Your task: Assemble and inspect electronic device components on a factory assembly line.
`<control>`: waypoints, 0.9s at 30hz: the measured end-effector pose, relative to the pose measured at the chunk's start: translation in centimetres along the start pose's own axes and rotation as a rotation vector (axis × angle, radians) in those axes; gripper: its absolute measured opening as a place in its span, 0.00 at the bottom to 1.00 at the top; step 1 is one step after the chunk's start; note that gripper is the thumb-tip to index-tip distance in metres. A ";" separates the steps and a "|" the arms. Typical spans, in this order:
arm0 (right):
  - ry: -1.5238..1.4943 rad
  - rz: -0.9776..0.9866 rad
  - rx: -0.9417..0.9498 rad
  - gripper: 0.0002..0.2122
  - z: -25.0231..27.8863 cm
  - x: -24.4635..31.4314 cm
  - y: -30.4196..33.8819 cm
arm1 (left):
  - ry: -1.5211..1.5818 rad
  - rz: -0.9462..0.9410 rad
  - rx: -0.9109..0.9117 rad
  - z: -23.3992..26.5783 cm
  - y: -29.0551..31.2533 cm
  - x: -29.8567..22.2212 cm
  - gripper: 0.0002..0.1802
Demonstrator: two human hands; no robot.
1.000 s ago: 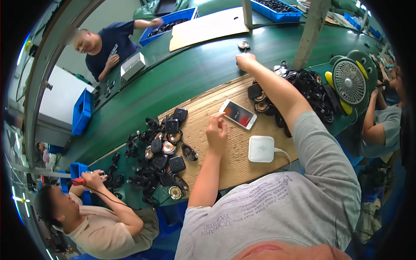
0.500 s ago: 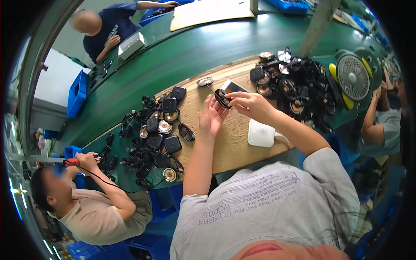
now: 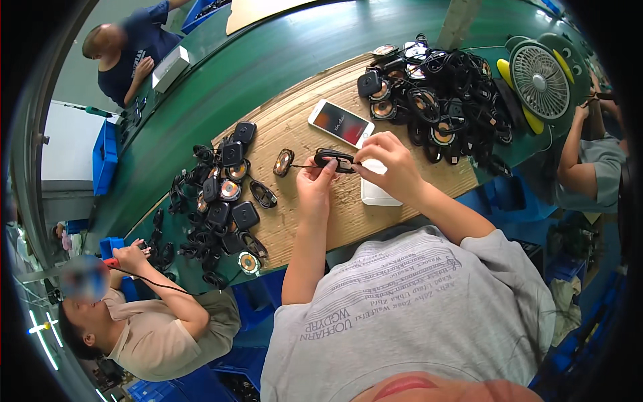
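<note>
A coiled black cable (image 3: 333, 158) is held between both hands over the cardboard. My left hand (image 3: 314, 185) grips the coil's left side, its thumb pressed on top. My right hand (image 3: 392, 166) pinches the coil's right end with fingertips together. From the coil a thin lead runs left to a round puck (image 3: 283, 162) with a copper-coloured ring, beside my left hand. Behind the coil lies a white phone (image 3: 341, 123) with its screen lit. Below my right hand sits a white rounded box (image 3: 379, 193), partly covered by that hand.
Black pucks with cables are heaped at left (image 3: 221, 194) and at right (image 3: 435, 100) on the cardboard sheet (image 3: 295, 221). A fan (image 3: 539, 77) stands at the far right. One co-worker (image 3: 157, 315) sits at left, another (image 3: 130, 57) across the green table (image 3: 268, 74).
My left hand has turned from palm-up to gripping the coil, which now lies sideways. The puck has shifted left and nearer. The whole view has shifted, and the phone shows more fully.
</note>
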State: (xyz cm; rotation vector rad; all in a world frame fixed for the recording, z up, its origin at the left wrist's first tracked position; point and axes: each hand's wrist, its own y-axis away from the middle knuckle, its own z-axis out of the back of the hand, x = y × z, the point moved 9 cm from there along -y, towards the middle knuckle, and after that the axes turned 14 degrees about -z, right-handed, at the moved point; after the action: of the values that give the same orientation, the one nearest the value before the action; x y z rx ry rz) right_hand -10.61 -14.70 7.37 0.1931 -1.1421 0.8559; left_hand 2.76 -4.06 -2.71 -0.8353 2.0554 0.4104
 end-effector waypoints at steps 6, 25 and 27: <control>0.240 0.061 0.040 0.06 -0.8 0.0 -0.1 | -0.114 -0.099 -0.026 0.3 0.1 0.0 0.09; -0.113 -0.265 0.141 0.08 -1.3 -2.8 0.4 | 0.005 0.000 0.116 -2.0 0.9 -0.3 0.04; 0.036 -0.151 0.143 0.11 -0.8 -1.9 0.5 | -0.104 -0.025 0.131 -1.9 0.8 -0.8 0.04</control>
State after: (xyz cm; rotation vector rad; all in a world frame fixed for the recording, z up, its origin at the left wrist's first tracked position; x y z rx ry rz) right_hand -10.65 -14.87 5.19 0.3764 -1.0200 0.8036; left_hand 1.40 -4.24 -0.95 -0.7442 1.9511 0.2959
